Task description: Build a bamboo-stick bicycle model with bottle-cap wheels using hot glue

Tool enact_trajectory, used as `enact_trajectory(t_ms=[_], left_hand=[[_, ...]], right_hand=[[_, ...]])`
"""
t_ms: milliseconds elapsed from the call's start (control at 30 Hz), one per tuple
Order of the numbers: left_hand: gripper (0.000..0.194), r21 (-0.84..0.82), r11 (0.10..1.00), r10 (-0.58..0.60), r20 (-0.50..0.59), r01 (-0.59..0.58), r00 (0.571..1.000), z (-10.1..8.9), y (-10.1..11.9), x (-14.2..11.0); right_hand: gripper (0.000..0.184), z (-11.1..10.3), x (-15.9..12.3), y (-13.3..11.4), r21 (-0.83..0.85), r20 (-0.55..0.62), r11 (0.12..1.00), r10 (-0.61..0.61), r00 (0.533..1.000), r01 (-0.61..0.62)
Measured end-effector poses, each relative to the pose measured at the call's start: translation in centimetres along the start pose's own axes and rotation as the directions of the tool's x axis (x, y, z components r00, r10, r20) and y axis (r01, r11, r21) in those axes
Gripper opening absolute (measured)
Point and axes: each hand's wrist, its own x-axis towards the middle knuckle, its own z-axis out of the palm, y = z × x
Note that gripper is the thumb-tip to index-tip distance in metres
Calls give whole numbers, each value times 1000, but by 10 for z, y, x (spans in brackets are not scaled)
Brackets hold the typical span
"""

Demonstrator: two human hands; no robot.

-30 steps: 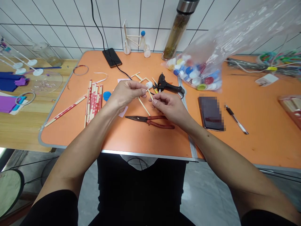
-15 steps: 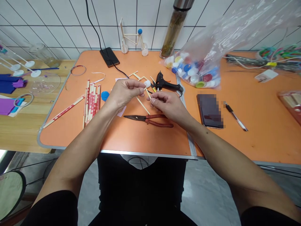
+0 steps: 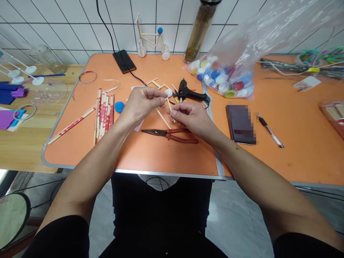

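My right hand (image 3: 186, 115) pinches a short, thin wooden stick (image 3: 169, 105) between thumb and fingers. Close beside it, my left hand (image 3: 146, 102) has thumb and index finger pinched together near the stick's upper end; what lies between those fingertips is hidden. A white bottle cap (image 3: 168, 93) shows just past the left fingertips, and I cannot tell whether it is touched. A longer stick (image 3: 163, 118) slants out from under the left hand toward red-handled pliers (image 3: 167, 133). Beyond the hands lie a joined stick frame (image 3: 158, 84) and a black glue gun (image 3: 192, 94).
Left of the hands are a blue cap (image 3: 119, 107) and paper-wrapped chopsticks (image 3: 104, 116). A stick model (image 3: 150, 34) stands by the wall near a tall bottle (image 3: 199, 34). Rightward are a bag of caps (image 3: 223, 77), a dark phone (image 3: 240, 123) and a pen (image 3: 271, 131).
The whole view has shifted slightly. Both hands keep nearly the same pose, with the left fingertips a little apart from the cap and more of the short stick showing between the hands.
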Motion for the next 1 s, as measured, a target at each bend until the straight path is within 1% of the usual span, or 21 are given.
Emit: enact_trajectory(t_ms=[200, 333, 467, 667, 800, 1000], left_hand=[[10, 21, 1000, 13, 4, -13, 1000, -1, -2, 0], [12, 33, 999, 4, -9, -3, 1000, 0, -1, 0], [11, 46, 999, 9, -6, -9, 1000, 0, 0, 0], [11, 67, 996, 56, 16, -57, 998, -1, -3, 1], [10, 88, 995, 54, 5, -54, 999, -1, -4, 1], [12, 92, 994, 52, 2, -52, 999, -1, -5, 2]], right_hand=[[25, 0, 0, 0, 6, 3, 1000, 4, 1000, -4], [25, 0, 0, 0, -2, 10, 1000, 8, 1000, -8], [25, 0, 1, 1, -18, 7, 1000, -9, 1000, 9], [24, 0, 2, 4, -30, -7, 999, -44, 999, 43], [23, 1, 3, 7, -22, -17, 998, -57, 998, 57], [22, 0, 3, 8, -12, 0, 998, -56, 998, 56]])
